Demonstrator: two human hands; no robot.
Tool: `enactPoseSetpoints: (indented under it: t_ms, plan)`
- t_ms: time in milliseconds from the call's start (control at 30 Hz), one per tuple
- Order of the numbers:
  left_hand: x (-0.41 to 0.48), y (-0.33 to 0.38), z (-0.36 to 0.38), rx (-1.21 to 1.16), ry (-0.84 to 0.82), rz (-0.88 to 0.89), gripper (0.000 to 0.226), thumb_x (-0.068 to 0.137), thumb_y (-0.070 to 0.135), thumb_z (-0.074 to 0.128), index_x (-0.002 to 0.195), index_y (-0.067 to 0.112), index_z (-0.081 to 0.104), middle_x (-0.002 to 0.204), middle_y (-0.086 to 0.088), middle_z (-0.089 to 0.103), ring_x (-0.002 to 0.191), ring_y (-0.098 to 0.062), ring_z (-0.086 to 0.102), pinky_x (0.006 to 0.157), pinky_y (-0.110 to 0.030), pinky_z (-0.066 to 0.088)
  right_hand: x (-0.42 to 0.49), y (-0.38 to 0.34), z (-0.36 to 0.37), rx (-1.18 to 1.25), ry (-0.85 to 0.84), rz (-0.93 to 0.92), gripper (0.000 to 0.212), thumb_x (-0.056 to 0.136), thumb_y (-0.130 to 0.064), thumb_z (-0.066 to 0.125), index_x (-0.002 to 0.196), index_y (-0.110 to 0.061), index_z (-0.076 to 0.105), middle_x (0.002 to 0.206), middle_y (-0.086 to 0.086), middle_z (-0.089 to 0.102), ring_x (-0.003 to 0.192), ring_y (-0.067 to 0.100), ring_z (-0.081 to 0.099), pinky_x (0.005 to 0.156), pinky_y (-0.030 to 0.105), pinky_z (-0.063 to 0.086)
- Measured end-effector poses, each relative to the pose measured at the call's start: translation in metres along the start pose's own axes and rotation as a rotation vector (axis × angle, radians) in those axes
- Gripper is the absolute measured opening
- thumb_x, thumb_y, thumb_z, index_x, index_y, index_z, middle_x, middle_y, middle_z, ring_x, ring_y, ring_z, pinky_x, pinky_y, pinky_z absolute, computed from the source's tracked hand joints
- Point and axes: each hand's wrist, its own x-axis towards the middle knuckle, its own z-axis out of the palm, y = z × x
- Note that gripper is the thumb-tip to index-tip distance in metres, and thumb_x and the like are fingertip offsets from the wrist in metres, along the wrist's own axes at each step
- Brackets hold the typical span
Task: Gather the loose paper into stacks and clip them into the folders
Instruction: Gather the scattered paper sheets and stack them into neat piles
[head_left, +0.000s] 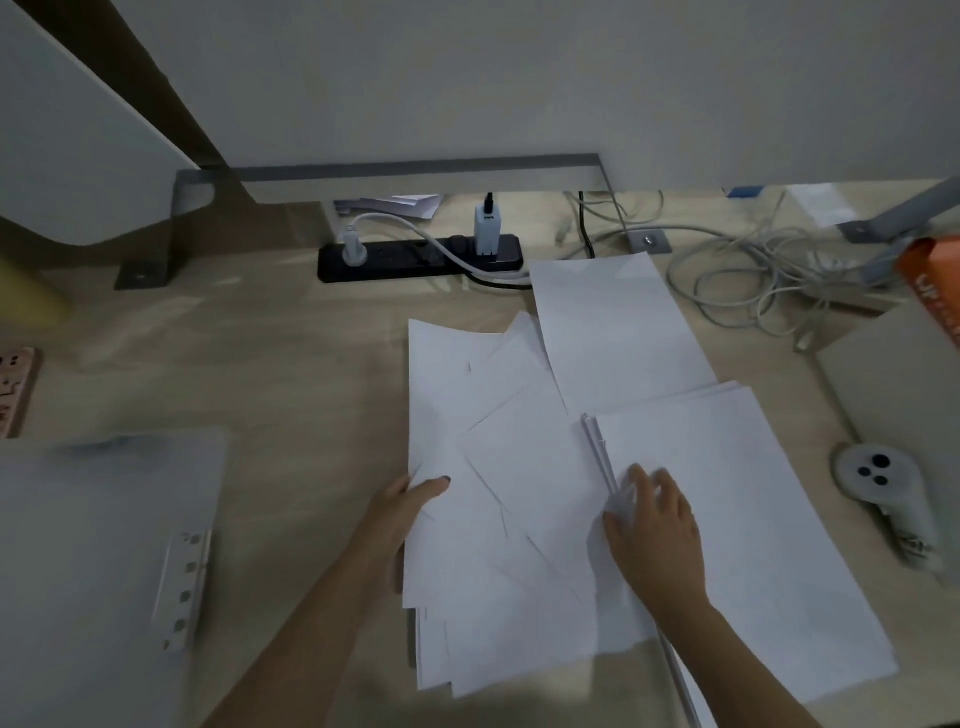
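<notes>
The left hand (410, 514) pinches loose sheets (493, 519); the right hand (654, 535) lies spread on a stack (753, 519). A folder (93, 545), power strip (421, 257), cables (753, 270) and controller (878, 493) crowd the desk (260, 364).

We can read no text: the orange box (935, 291), right of the power strip (421, 257), bears white lettering too blurred for us.

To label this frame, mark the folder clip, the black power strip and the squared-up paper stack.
folder clip (183, 587), head view, middle of the white strip.
black power strip (395, 260), head view, bare black top between plugs.
squared-up paper stack (737, 499), head view, bare top sheet.
</notes>
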Motion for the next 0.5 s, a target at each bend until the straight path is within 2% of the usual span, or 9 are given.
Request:
enactPoseSetpoints:
  t_ms: [100, 167, 233, 333, 400, 500]
  plan:
    - [0.004, 0.000, 0.010, -0.044, -0.008, -0.039, 0.031, 0.077, 0.022, 0.074, 0.105, 0.015, 0.067, 0.099, -0.004, 0.072, 0.091, -0.021, 0.067, 0.082, -0.034, 0.054, 0.000, 0.003, 0.008, -0.043, 0.015, -0.028, 0.053, 0.076, -0.023, 0.068, 0.123, -0.006, 0.050, 0.123, 0.025, 0.053, 0.104, 0.043, 0.058, 0.077, 0.047, 0.055]
    - [0.005, -0.002, 0.019, -0.043, 0.017, -0.006, 0.029, 0.075, 0.018, 0.075, 0.102, 0.018, 0.065, 0.096, 0.002, 0.069, 0.088, -0.012, 0.064, 0.078, -0.030, 0.052, 0.002, 0.004, 0.008, -0.077, 0.033, -0.043, 0.054, 0.077, -0.021, 0.068, 0.125, -0.007, 0.050, 0.126, 0.025, 0.052, 0.109, 0.043, 0.057, 0.076, 0.047, 0.056]
    - [0.008, -0.004, 0.027, -0.039, 0.032, 0.066, 0.037, 0.076, 0.016, 0.075, 0.110, 0.020, 0.062, 0.101, 0.005, 0.067, 0.089, -0.006, 0.061, 0.075, -0.023, 0.048, 0.004, 0.007, 0.007, -0.107, 0.040, -0.052, 0.053, 0.077, -0.022, 0.067, 0.126, -0.008, 0.051, 0.127, 0.023, 0.053, 0.110, 0.041, 0.057, 0.073, 0.044, 0.058]
    - [0.015, -0.005, 0.039, -0.029, 0.082, 0.142, 0.034, 0.078, 0.012, 0.072, 0.105, 0.025, 0.056, 0.092, 0.014, 0.062, 0.080, 0.005, 0.055, 0.063, -0.010, 0.043, 0.008, 0.011, 0.004, -0.144, 0.041, -0.075, 0.052, 0.072, -0.022, 0.072, 0.119, -0.007, 0.055, 0.117, 0.022, 0.059, 0.097, 0.038, 0.063, 0.060, 0.039, 0.059]
    - [0.019, -0.005, 0.048, -0.019, 0.141, 0.159, 0.031, 0.078, 0.012, 0.072, 0.101, 0.024, 0.055, 0.089, 0.013, 0.059, 0.078, -0.004, 0.056, 0.072, -0.016, 0.044, 0.010, 0.012, 0.001, -0.147, 0.043, -0.080, 0.049, 0.071, -0.023, 0.073, 0.115, -0.008, 0.056, 0.113, 0.020, 0.061, 0.091, 0.035, 0.064, 0.053, 0.035, 0.058]
    - [0.031, -0.009, 0.060, 0.036, 0.223, 0.119, 0.033, 0.079, 0.014, 0.072, 0.109, 0.009, 0.059, 0.095, 0.002, 0.060, 0.089, -0.018, 0.055, 0.081, -0.026, 0.040, 0.013, 0.013, -0.001, -0.135, 0.044, -0.080, 0.049, 0.069, -0.020, 0.074, 0.113, -0.008, 0.057, 0.110, 0.019, 0.061, 0.088, 0.033, 0.063, 0.046, 0.031, 0.055]
